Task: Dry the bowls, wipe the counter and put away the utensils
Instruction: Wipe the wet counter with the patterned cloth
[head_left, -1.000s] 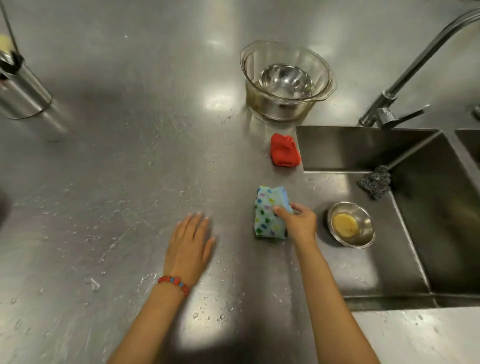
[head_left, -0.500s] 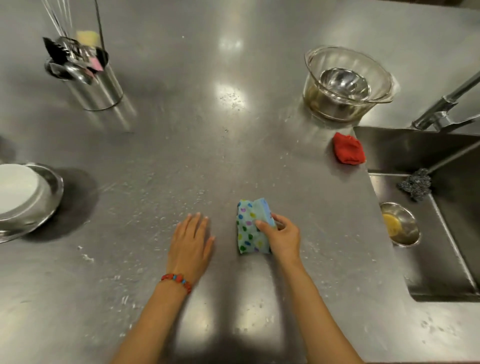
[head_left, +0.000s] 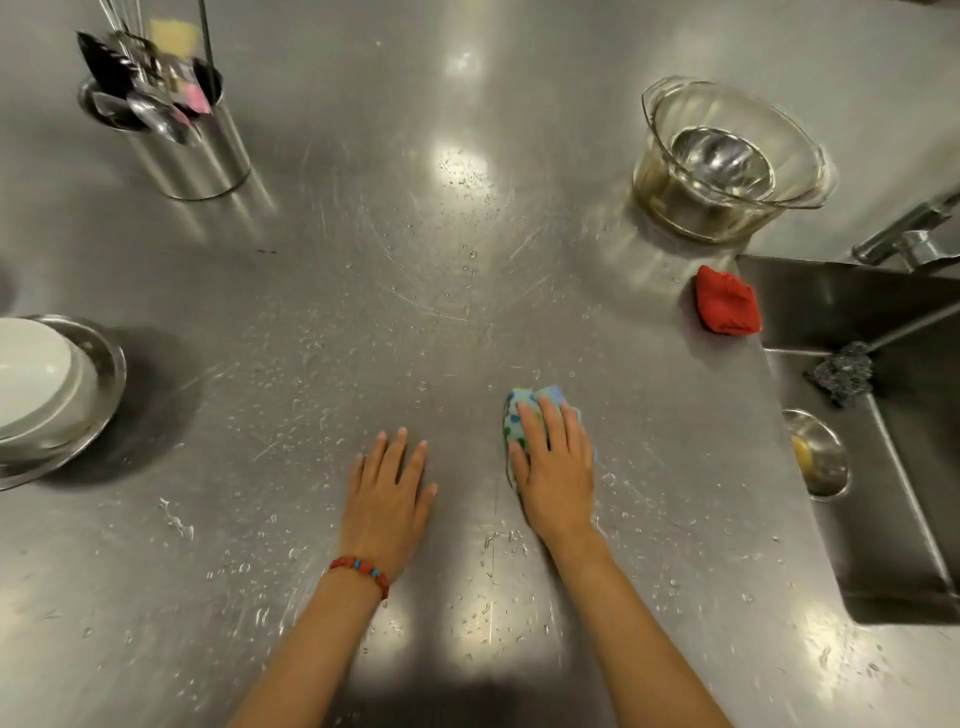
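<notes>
Steel counter, shiny and dotted all over with little drops of water. Spotted cloth lying near the front edge, right of the middle, under the right hand. Fingers there straight and close together, pressing flat on the cloth, not curled round it. Left hand just beside, flat on the bare steel, fingers a little apart, holding nothing.

Wiping step, by the look of it, with most of the drops not yet mopped up.

To do it well: press down evenly with the whole palm. Push in long, slow lines, each line a bit over the last, so no wet stripe gets missed. Start far away and pull toward the sink on the right, to sweep the water off there. Lift the left hand before wiping under it. Go gently near the glass bowl with the small metal bowl inside, and near the red cloth. Same care by the tin of spoons and tools at the back left and the stacked white bowls at the left edge. Turn the cloth over once soaked.
</notes>
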